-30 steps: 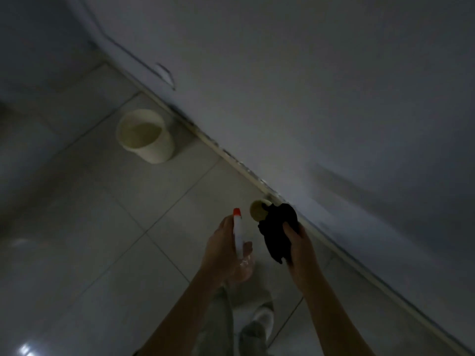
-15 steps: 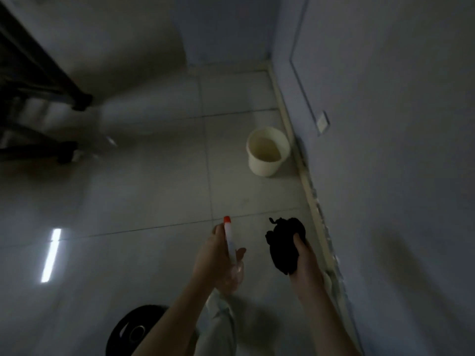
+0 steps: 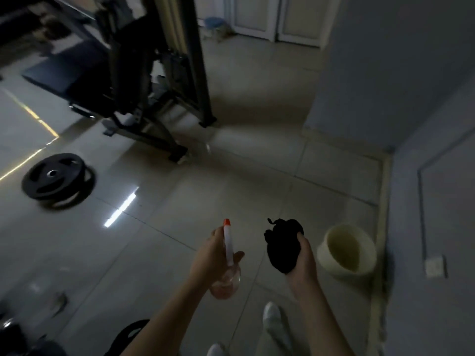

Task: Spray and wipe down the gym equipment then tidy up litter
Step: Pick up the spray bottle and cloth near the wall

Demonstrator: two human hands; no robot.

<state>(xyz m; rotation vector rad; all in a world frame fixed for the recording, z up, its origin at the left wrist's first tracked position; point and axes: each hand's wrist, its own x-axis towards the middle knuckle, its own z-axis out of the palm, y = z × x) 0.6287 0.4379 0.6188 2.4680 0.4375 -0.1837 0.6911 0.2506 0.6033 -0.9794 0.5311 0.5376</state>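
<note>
My left hand (image 3: 214,253) grips a clear spray bottle (image 3: 228,255) with a white neck and orange tip, held upright over the tiled floor. My right hand (image 3: 302,263) holds a crumpled black cloth (image 3: 282,244) just to the right of the bottle. A dark gym machine with a padded bench (image 3: 133,73) stands at the upper left, well ahead of both hands. The room is dim.
A cream bucket (image 3: 347,250) sits on the floor by the right wall (image 3: 437,176). A stack of black weight plates (image 3: 55,176) lies at the left; another plate (image 3: 128,335) lies near my feet. Small litter (image 3: 60,301) lies at lower left. White doors (image 3: 277,16) stand far back.
My view has swung left, away from the wall: the gym machine and the weight plates have come into sight and the bucket now lies at my right. Both hands keep their hold.
</note>
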